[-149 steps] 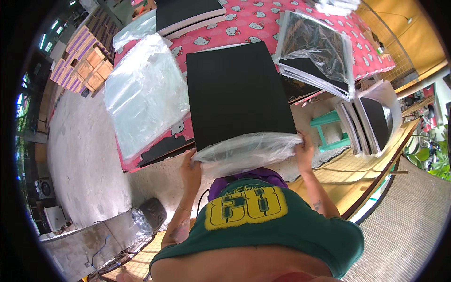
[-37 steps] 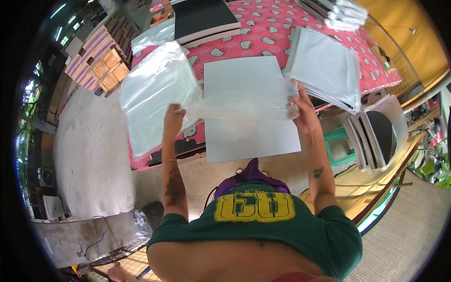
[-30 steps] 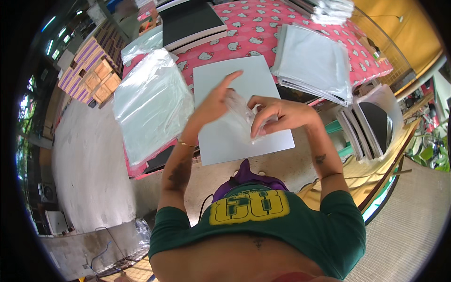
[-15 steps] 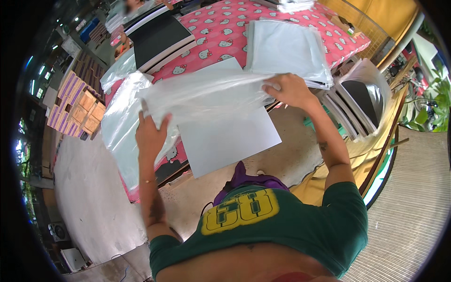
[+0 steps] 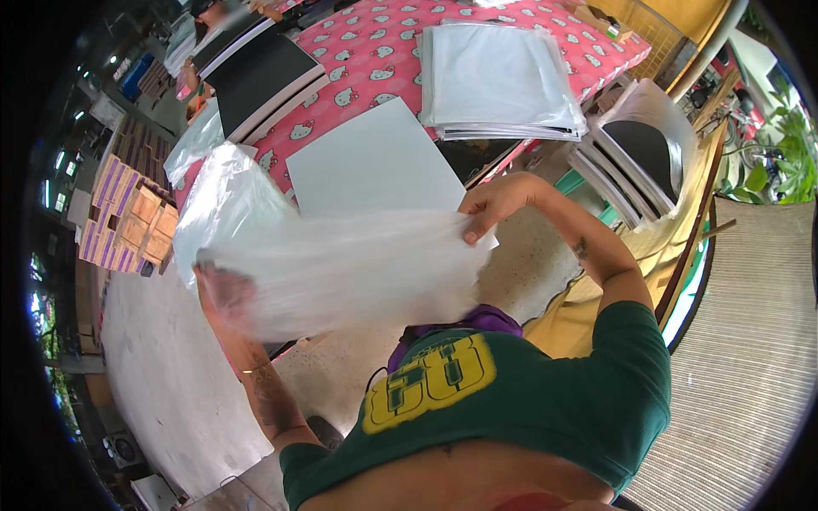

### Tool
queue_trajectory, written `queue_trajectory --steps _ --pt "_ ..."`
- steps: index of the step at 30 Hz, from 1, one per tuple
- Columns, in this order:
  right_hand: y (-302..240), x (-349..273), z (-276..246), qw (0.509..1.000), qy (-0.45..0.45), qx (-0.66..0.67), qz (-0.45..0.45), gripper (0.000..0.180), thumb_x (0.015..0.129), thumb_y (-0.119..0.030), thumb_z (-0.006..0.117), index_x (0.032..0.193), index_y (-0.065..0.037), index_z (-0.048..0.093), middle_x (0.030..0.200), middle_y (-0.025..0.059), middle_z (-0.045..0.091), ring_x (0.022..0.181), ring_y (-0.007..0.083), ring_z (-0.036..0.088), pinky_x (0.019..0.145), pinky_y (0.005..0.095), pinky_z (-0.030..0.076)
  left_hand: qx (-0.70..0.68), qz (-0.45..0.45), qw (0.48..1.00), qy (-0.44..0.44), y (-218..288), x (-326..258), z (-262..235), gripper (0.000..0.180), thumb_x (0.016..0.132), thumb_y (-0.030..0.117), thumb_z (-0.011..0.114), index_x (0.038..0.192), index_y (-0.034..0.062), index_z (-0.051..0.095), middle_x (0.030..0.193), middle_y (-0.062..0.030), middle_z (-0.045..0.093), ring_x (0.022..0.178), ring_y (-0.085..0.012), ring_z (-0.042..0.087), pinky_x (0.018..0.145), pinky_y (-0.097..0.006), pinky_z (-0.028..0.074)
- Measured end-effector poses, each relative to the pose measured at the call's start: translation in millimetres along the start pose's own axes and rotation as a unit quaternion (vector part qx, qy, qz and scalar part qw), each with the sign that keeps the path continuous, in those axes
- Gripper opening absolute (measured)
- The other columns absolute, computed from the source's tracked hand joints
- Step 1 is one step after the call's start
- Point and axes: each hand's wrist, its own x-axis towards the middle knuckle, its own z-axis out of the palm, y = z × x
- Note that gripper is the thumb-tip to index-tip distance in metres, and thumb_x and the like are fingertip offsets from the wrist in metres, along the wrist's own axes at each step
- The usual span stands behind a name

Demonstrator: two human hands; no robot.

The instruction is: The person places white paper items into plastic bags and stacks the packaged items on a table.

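Observation:
A clear plastic bag [image 5: 366,268], smeared by motion, stretches between my two hands in front of my waist. My right hand [image 5: 494,204] pinches its upper right corner between thumb and bent fingers. At the other end, my left hand [image 5: 228,294] holds the bag; its fingers show blurred through the film. Just beyond the bag lies a flat white board [image 5: 379,162] on the table, its near part covered by the plastic. More loose clear plastic bags [image 5: 226,200] lie by the table's left edge, close to my left hand.
The table has a pink patterned cover [image 5: 362,64]. A plastic-wrapped stack [image 5: 498,77] and a stack with a black top [image 5: 264,81] lie on it. Wrapped boards [image 5: 630,162] stand at the right. Boxes [image 5: 128,204] are piled left; another person [image 5: 209,17] is far left.
Both hands have drawn the plastic bag back from over the white board toward my body. More of the board's far part shows. My left hand has moved left and lower.

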Motion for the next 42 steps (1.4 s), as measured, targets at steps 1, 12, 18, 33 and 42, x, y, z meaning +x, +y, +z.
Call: queue_trajectory --steps 1,12,18,33,42 --pt "4 2 0 0.999 -0.041 0.006 -0.027 0.042 0.081 -0.043 0.065 0.096 -0.003 0.062 0.096 0.0103 0.062 0.089 0.0225 0.060 0.081 0.0358 0.049 -0.092 -0.098 0.991 -0.012 -12 -2 -5 0.038 0.087 0.042 0.058 0.086 0.0036 0.057 0.082 -0.0102 0.060 0.084 -0.0203 0.063 0.076 -0.035 0.050" --pt "63 7 47 0.954 0.032 0.293 -0.053 0.039 0.088 -0.039 0.057 0.102 -0.002 0.057 0.097 0.0052 0.059 0.078 0.0124 0.056 0.069 0.0311 0.048 -0.291 -0.384 0.869 0.113 -93 -11 -79 0.053 0.092 0.039 0.049 0.122 -0.0041 0.048 0.109 -0.0185 0.059 0.107 -0.0281 0.053 0.090 -0.046 0.045" --pt "92 -6 93 0.775 0.056 0.629 -0.029 0.027 0.088 -0.023 0.059 0.105 -0.001 0.057 0.091 0.0088 0.061 0.082 0.0166 0.060 0.072 0.0277 0.050 -0.309 -0.217 0.926 -0.012 -135 -56 -106 0.052 0.092 0.027 0.051 0.132 -0.0028 0.035 0.117 -0.0226 0.053 0.107 -0.0318 0.053 0.088 -0.049 0.046" --pt "84 25 211 0.817 0.491 0.188 0.237 0.060 0.076 0.002 0.048 0.135 -0.007 0.039 0.096 0.0128 0.063 0.074 0.0177 0.059 0.071 0.0309 0.047 0.434 -0.189 0.859 0.192 -187 -97 54 0.045 0.083 0.004 0.048 0.127 0.0016 0.045 0.077 -0.0088 0.062 0.055 -0.0112 0.055 0.051 -0.026 0.042" --pt "31 -30 133 0.756 0.384 0.527 0.055 0.059 0.080 -0.005 0.052 0.136 -0.009 0.036 0.114 0.0082 0.057 0.100 0.0150 0.057 0.082 0.0287 0.048 0.080 -0.025 0.982 0.166 -94 -74 -12 0.033 0.081 0.016 0.054 0.111 0.0040 0.046 0.125 -0.0184 0.049 0.111 -0.0240 0.050 0.090 -0.039 0.043"
